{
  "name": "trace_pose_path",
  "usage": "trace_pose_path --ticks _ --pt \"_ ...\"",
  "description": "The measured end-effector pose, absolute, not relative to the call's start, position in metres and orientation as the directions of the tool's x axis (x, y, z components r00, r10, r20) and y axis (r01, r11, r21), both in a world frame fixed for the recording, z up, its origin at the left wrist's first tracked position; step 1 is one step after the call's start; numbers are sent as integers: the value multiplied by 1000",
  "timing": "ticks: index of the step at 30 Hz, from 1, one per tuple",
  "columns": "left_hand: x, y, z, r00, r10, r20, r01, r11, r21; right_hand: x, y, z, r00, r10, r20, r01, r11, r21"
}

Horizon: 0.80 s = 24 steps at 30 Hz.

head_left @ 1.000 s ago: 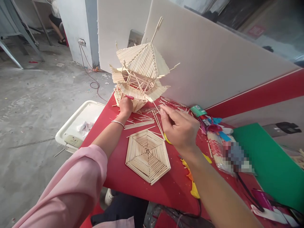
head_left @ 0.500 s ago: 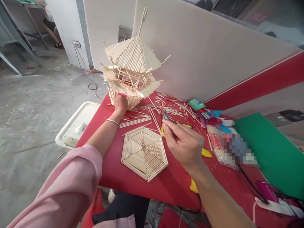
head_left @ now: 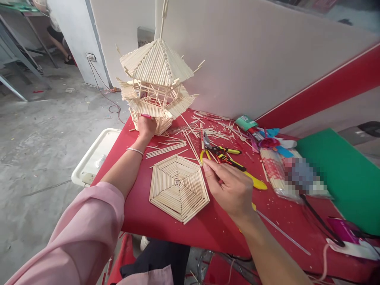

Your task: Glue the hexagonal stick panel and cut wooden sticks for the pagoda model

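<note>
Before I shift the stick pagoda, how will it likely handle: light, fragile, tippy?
The stick pagoda is probably light for its size: thin sticks, with see-through gaps below the upper roof. It is likely fragile, since slender ends jut out past that roof. It may tip if pushed high up, as the roof looks wider than the base.

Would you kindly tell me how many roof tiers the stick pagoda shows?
2: the upper roof, below the spire, and the lower roof, beneath the upper one and just above the left hand. Their far sides are hidden, but no third tier shows.
</note>
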<state>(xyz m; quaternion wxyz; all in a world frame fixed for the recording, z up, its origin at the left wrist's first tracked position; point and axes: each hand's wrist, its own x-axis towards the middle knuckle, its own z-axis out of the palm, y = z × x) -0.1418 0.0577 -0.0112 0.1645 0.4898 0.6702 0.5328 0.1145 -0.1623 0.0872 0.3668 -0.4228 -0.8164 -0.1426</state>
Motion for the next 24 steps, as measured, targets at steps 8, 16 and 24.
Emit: trace_pose_path --ticks 8,16,24 --pt "-151 60 -3 -458 784 418 449 -202 870 142 -185 61 -234 646 726 840 510 -184" --pt "-153 46 -2 -388 886 256 246 -168 955 165 -182 -10 -142 556 819 914 391 -107" --pt "-150 34 5 -294 928 229 202 -174 964 180 -175 -23 67 536 841 933 265 -244"
